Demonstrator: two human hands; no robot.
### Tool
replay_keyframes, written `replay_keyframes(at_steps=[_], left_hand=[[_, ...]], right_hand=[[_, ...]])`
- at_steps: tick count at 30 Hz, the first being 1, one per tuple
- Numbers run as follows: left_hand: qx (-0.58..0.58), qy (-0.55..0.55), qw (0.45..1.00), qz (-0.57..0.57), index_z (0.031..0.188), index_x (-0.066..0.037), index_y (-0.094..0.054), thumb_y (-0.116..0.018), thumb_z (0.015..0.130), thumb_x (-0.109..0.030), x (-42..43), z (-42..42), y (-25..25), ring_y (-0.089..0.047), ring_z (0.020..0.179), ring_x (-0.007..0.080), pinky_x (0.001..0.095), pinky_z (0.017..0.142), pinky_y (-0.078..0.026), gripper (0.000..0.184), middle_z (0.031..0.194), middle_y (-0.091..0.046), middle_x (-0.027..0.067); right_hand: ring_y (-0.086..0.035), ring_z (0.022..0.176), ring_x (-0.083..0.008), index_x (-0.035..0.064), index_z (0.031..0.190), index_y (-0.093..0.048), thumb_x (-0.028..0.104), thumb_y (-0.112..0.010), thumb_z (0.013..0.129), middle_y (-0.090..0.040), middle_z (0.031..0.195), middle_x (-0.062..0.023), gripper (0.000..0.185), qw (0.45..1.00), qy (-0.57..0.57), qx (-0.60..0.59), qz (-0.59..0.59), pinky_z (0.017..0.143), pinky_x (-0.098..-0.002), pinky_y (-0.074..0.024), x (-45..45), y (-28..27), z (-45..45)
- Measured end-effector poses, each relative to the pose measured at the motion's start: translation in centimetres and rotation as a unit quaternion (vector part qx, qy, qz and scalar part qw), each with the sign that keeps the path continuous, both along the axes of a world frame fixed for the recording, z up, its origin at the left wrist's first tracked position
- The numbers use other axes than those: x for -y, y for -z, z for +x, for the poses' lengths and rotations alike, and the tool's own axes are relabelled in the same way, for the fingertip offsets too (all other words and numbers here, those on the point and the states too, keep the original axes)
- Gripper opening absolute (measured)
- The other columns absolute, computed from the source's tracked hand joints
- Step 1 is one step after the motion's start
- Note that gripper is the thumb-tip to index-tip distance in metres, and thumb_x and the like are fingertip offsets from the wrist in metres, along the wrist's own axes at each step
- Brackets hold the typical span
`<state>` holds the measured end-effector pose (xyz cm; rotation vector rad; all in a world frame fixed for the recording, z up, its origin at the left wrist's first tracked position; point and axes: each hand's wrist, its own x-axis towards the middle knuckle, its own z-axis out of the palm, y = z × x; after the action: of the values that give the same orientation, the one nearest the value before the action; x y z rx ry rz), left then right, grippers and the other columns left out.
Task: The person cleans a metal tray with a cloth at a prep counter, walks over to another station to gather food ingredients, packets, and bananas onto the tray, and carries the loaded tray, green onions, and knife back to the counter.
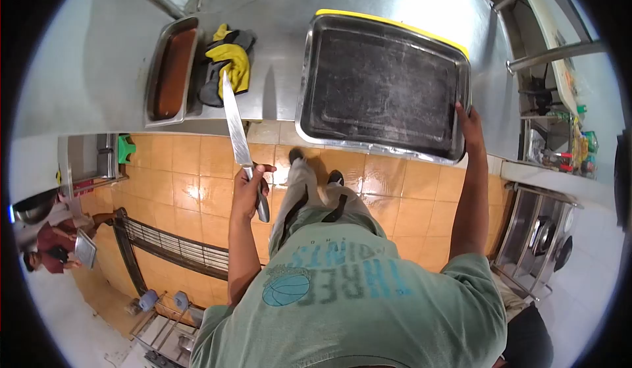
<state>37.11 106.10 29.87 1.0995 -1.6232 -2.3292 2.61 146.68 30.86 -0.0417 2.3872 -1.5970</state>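
My left hand (249, 190) is closed round the dark handle of a large kitchen knife (237, 124), its blade pointing up and away from me. At the right edge of a dark rectangular baking tray (385, 85), my right hand (470, 123) grips the rim, thumb on top and fingers partly hidden beyond the edge. The tray lies on the steel table with its near edge at the table's front. Something flat and yellow (395, 22) shows beneath its far edge. Beyond the knife tip sit yellow and grey gloves (228, 65), bunched up.
A deep steel pan (191, 35) with reddish-brown contents stands left of the gloves. Behind, on the left, a person (56, 246) holds a flat grey object. A metal rack (171, 239) and a steel shelf unit (536, 236) stand on the tiled floor (187, 160).
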Motion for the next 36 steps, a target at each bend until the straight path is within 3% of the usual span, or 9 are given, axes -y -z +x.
replay_keyframes(at_steps=[7, 17, 20, 23, 24, 28, 31, 33, 36], left_hand=[[-0.047, 0.092, 0.994, -0.021, 0.086, -0.001, -0.059, -0.055, 0.092, -0.028, 3.6, -8.9, -0.4, -0.045, 0.049, 0.0074, 0.0226, 0.045, -0.035, 0.028, 0.080, -0.064, 0.0067], [-0.107, 0.261, 0.959, 0.000, 0.098, -0.001, -0.054, -0.051, 0.094, -0.023, 6.6, -25.3, -2.0, -0.046, 0.053, 0.0084, 0.0223, 0.052, -0.040, 0.022, 0.093, -0.063, 0.0112], [-0.126, 0.294, 0.947, 0.003, 0.105, -0.003, -0.049, -0.050, 0.094, -0.021, 5.6, -28.3, -1.4, -0.045, 0.052, 0.0089, 0.0227, 0.051, -0.040, 0.021, 0.093, -0.061, 0.0121], [-0.099, 0.281, 0.955, 0.014, 0.105, -0.004, -0.050, -0.050, 0.094, -0.020, 4.6, -29.8, -1.8, -0.045, 0.052, 0.0086, 0.0225, 0.050, -0.039, 0.019, 0.094, -0.061, 0.0123], [-0.097, 0.270, 0.958, 0.018, 0.103, -0.005, -0.050, -0.050, 0.094, -0.020, 4.2, -30.2, -1.9, -0.044, 0.052, 0.0079, 0.0223, 0.050, -0.039, 0.017, 0.095, -0.061, 0.0122], [-0.089, 0.209, 0.973, -0.030, 0.089, -0.008, -0.046, -0.061, 0.087, -0.011, 1.6, -31.8, -1.3, -0.046, 0.055, 0.0057, 0.0202, 0.049, -0.039, 0.015, 0.102, -0.062, 0.0116], [-0.064, 0.134, 0.978, -0.145, 0.088, -0.008, -0.045, -0.066, 0.083, -0.009, -0.7, -31.6, -1.5, -0.047, 0.057, 0.0048, 0.0197, 0.048, -0.040, 0.021, 0.105, -0.061, 0.0109], [-0.062, 0.101, 0.978, -0.170, 0.090, -0.007, -0.049, -0.066, 0.083, -0.011, -1.7, -30.9, -1.8, -0.047, 0.057, 0.0041, 0.0198, 0.048, -0.040, 0.019, 0.103, -0.062, 0.0087], [-0.021, 0.060, 0.980, -0.191, 0.102, -0.002, -0.056, -0.054, 0.092, -0.022, -2.3, -29.2, -3.6, -0.045, 0.052, 0.0066, 0.0215, 0.052, -0.039, 0.022, 0.103, -0.063, 0.0080]], right_hand=[[-0.055, 0.082, -0.0110, -0.0036, 0.107, -0.059, 0.029, -0.060, 0.090, -0.062, 0.092, -0.0046, 0.037, 1.000, 0.012, 0.009, 0.018, 0.072, -0.0264, -0.0451, 0.2, 2.0, -5.8], [-0.057, 0.081, -0.0123, -0.0045, 0.110, -0.059, 0.028, -0.060, 0.089, -0.065, 0.090, -0.0072, 0.038, 0.997, 0.044, 0.011, 0.058, 0.072, -0.0288, -0.0471, 1.9, 1.5, -10.6], [-0.060, 0.079, -0.0156, -0.0057, 0.105, -0.061, 0.032, -0.063, 0.086, -0.066, 0.087, -0.0125, 0.042, 0.991, 0.036, -0.055, 0.117, 0.072, -0.0308, -0.0476, 1.0, 1.7, -12.3], [-0.063, 0.077, -0.0218, -0.0059, 0.100, -0.063, 0.036, -0.067, 0.082, -0.066, 0.084, -0.0186, 0.046, 0.963, 0.054, -0.081, 0.252, 0.070, -0.0331, -0.0478, 0.9, 1.3, -12.9], [-0.064, 0.076, -0.0281, -0.0056, 0.098, -0.063, 0.038, -0.069, 0.079, -0.065, 0.084, -0.0220, 0.048, 0.958, 0.045, -0.113, 0.261, 0.069, -0.0350, -0.0480, 0.4, 1.7, -13.6], [-0.063, 0.077, -0.0304, -0.0039, 0.101, -0.062, 0.036, -0.071, 0.078, -0.064, 0.084, -0.0211, 0.047, 0.963, 0.042, -0.088, 0.252, 0.068, -0.0369, -0.0476, -0.9, 1.0, -14.2], [-0.060, 0.085, -0.0306, 0.0006, 0.109, -0.060, 0.031, -0.071, 0.078, -0.062, 0.091, -0.0201, 0.044, 0.942, 0.062, -0.229, 0.238, 0.076, -0.0380, -0.0461, -1.9, 2.5, -13.9], [-0.056, 0.094, -0.0304, 0.0045, 0.110, -0.060, 0.026, -0.071, 0.077, -0.060, 0.098, -0.0178, 0.041, 0.855, 0.102, -0.365, 0.354, 0.084, -0.0390, -0.0429, 0.5, -0.8, -11.9], [-0.055, 0.097, -0.0291, 0.0073, 0.105, -0.062, 0.023, -0.070, 0.078, -0.060, 0.099, -0.0142, 0.032, 0.921, 0.047, -0.339, 0.187, 0.087, -0.0388, -0.0407, 7.8, -4.5, -9.1]])
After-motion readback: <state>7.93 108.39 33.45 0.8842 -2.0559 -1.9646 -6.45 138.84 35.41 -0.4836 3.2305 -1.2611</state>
